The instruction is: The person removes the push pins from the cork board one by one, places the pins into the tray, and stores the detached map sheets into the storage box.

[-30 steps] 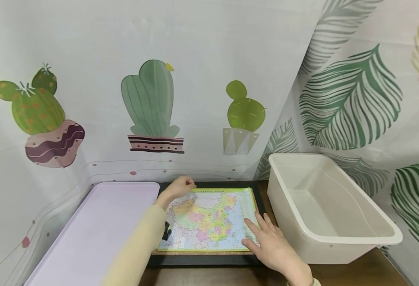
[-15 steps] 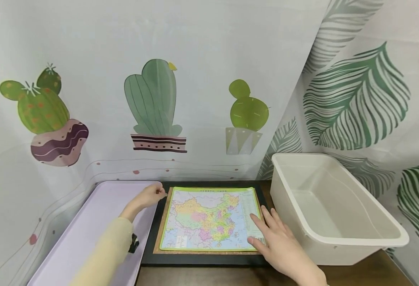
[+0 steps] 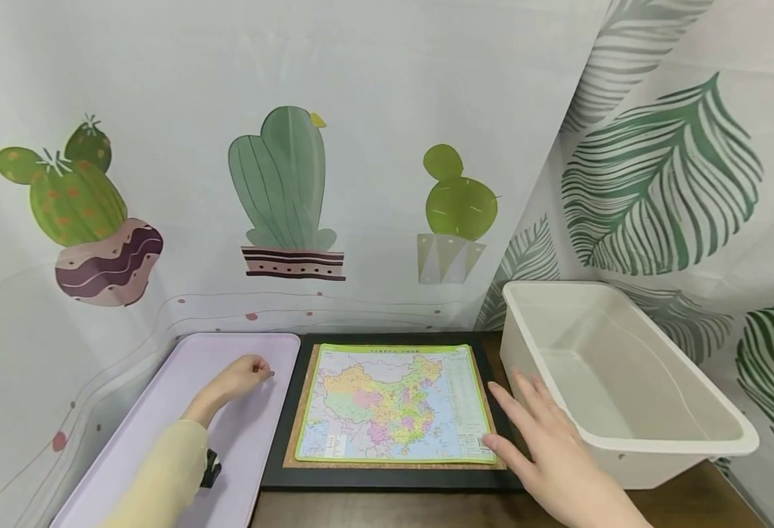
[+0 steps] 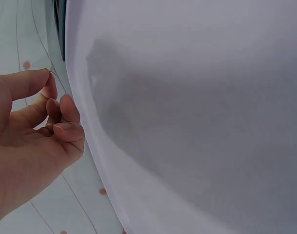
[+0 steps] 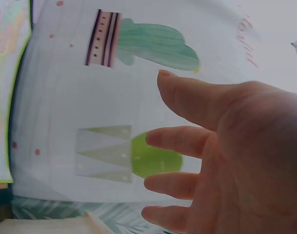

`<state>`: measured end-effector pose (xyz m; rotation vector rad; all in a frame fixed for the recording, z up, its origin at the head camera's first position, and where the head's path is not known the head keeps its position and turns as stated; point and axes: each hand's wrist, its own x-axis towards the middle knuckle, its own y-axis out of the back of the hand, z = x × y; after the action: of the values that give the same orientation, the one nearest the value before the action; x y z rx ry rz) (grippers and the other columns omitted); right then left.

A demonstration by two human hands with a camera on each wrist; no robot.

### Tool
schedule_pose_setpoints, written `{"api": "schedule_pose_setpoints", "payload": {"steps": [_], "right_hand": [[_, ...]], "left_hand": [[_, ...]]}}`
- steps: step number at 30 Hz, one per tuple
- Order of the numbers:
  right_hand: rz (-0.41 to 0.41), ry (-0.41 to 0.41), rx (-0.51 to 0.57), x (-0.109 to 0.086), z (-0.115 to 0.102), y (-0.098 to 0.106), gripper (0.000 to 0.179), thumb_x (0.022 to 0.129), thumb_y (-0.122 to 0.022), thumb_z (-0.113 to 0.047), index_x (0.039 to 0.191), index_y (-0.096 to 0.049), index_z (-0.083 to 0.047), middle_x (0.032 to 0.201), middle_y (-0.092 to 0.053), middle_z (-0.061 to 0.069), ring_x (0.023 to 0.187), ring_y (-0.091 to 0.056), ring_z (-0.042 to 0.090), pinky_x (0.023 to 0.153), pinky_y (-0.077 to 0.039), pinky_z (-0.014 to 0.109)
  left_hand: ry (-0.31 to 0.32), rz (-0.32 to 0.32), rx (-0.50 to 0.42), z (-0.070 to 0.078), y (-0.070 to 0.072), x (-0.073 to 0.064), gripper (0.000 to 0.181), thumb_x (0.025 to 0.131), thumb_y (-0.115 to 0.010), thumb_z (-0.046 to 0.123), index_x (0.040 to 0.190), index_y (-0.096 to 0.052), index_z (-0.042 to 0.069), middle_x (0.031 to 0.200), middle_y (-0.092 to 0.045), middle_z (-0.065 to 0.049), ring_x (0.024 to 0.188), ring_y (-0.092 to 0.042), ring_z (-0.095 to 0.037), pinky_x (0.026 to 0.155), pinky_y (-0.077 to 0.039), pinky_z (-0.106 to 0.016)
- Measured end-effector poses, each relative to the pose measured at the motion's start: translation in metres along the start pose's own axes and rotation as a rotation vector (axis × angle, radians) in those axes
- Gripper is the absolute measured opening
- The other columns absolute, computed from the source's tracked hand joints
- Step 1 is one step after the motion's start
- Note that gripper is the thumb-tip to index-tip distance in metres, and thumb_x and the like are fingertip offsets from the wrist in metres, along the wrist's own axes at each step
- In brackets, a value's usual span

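Cactus-print cloth hangs behind my brown table. At right stands the tub, at left the tray, with the board between, presumably so each hand has everything within easy reach. The map lies on the board's cork, smooth, green-edged and pastel-patched, cork showing along its left and bottom. My right hand hangs near the tub, fingers straight, spread, holding nothing. My left hand, over the tray, pinches a sliver, I'd say fingertip-style because it's so slight: dark, too small to name.
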<state>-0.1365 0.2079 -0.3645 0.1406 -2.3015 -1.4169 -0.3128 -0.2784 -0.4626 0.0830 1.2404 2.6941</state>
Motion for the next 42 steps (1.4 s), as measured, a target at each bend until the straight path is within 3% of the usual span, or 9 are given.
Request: {"api": "schedule_pose_setpoints", "payload": {"steps": [7,17,25,29,35,39,42], "right_hand": [[0.014,-0.051,0.015,-0.009,0.013,0.020,0.064,0.095,-0.063,-0.040,0.148,-0.042,-0.012,0.156,-0.022,0.026,0.141,-0.015,0.052,0.093,-0.027,0.076],[0.059,-0.080,0.000,-0.023,0.050,0.038,0.065,0.096,-0.064,-0.031,0.149,-0.038,-0.005,0.150,-0.027,0.035,0.135,-0.013,0.061,0.098,-0.011,0.077],[0.045,-0.151,-0.064,-0.031,0.083,0.051,0.065,0.099,-0.059,-0.033,0.146,-0.037,0.006,0.142,-0.028,0.045,0.133,-0.011,0.064,0.102,-0.004,0.074],[0.079,-0.170,-0.095,-0.034,0.096,0.057,0.062,0.099,-0.060,-0.033,0.140,-0.043,0.010,0.138,-0.034,0.045,0.133,-0.014,0.063,0.105,-0.003,0.071],[0.157,-0.181,-0.128,-0.042,0.112,0.067,0.053,0.094,-0.068,-0.031,0.126,-0.055,0.010,0.127,-0.046,0.043,0.120,-0.033,0.066,0.102,-0.015,0.072],[0.216,-0.209,-0.185,-0.045,0.120,0.071,0.051,0.087,-0.075,-0.034,0.115,-0.063,0.007,0.116,-0.055,0.039,0.104,-0.048,0.062,0.082,-0.036,0.070],[0.247,-0.235,-0.213,-0.046,0.125,0.072,0.055,0.081,-0.079,-0.038,0.107,-0.065,0.008,0.108,-0.059,0.039,0.093,-0.053,0.060,0.066,-0.042,0.064]], "left_hand": [[0.030,-0.003,0.016,-0.018,0.011,-0.016,0.016,0.095,-0.054,0.006,0.080,-0.055,0.001,0.075,-0.047,-0.002,0.072,-0.044,-0.018,0.064,-0.037,-0.032],[0.074,0.016,0.030,-0.045,0.021,-0.035,0.017,0.095,-0.054,0.005,0.079,-0.054,0.001,0.073,-0.046,-0.001,0.071,-0.044,-0.017,0.063,-0.037,-0.031],[0.073,0.042,0.043,-0.054,0.031,-0.048,0.016,0.095,-0.053,0.004,0.079,-0.054,0.001,0.072,-0.045,-0.001,0.070,-0.043,-0.016,0.063,-0.036,-0.029],[0.077,0.038,0.052,-0.058,0.035,-0.053,0.019,0.094,-0.053,0.004,0.076,-0.051,0.004,0.070,-0.042,0.000,0.069,-0.041,-0.016,0.061,-0.034,-0.028],[0.083,0.045,0.067,-0.059,0.038,-0.059,0.020,0.094,-0.052,0.004,0.074,-0.050,0.005,0.069,-0.040,0.001,0.068,-0.041,-0.016,0.060,-0.033,-0.029],[0.079,0.051,0.076,-0.060,0.040,-0.062,0.022,0.093,-0.052,0.003,0.072,-0.048,0.006,0.068,-0.039,0.001,0.067,-0.040,-0.016,0.059,-0.033,-0.028],[0.083,0.051,0.081,-0.061,0.042,-0.065,0.022,0.093,-0.052,0.003,0.072,-0.048,0.006,0.068,-0.040,0.001,0.067,-0.040,-0.016,0.060,-0.033,-0.028]]}}
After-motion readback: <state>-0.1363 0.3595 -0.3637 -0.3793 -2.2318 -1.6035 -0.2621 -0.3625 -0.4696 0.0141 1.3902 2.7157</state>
